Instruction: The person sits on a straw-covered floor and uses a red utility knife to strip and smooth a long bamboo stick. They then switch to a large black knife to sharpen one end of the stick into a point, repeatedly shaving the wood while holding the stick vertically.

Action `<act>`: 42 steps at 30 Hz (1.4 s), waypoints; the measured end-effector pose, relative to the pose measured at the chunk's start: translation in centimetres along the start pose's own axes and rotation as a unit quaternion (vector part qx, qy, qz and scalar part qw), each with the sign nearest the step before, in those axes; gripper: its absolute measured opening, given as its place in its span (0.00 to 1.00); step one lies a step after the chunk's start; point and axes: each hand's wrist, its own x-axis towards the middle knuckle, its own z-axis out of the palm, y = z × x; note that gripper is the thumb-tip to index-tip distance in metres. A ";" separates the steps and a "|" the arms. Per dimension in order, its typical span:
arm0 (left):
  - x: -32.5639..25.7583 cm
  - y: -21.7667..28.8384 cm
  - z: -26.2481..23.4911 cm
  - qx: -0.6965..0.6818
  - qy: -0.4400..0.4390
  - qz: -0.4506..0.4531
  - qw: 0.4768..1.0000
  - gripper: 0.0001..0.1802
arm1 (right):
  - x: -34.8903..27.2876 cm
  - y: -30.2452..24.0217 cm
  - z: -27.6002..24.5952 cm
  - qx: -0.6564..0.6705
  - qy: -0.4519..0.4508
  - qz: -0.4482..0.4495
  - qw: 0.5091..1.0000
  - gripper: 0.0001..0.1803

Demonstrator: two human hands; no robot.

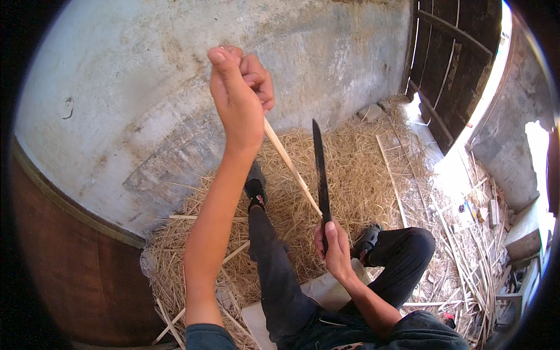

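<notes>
My left hand (pixel 242 96) is raised high in front of the wall, its fingers curled round the upper end of a pale bamboo strip (pixel 287 158). The strip slants down to the right, and its lower end meets my right hand (pixel 335 245). That hand is closed on the handle of a long dark knife (pixel 321 169), whose blade points up and away. Blade and strip come together just above the right fist; whether the fingers there also grip the strip is hidden.
Straw and shavings (pixel 350 157) cover the floor around my outstretched legs. A stained plaster wall (pixel 146 76) rises ahead, with a wooden door (pixel 452 64) at the far right. Several long strips (pixel 461 251) lie at right, near a pale block (pixel 525 227). A brown panel (pixel 64 251) stands at left.
</notes>
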 end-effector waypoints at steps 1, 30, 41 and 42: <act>-0.2 -0.4 0.2 0.000 -0.010 0.000 1.000 0.31 | 0.4 0.0 -0.2 -0.004 0.011 0.006 1.000 0.22; -2.2 -2.5 2.1 0.000 0.018 0.040 0.999 0.29 | -0.7 7.3 -5.6 -0.332 0.009 0.061 0.941 0.25; -1.3 -1.0 1.8 -0.172 -0.106 -0.094 0.975 0.26 | 0.6 -3.0 -4.4 -0.031 0.025 0.008 0.999 0.25; -1.0 -0.9 1.6 -0.186 -0.120 -0.106 0.969 0.27 | 0.5 -2.8 -4.3 -0.030 0.021 0.005 0.999 0.25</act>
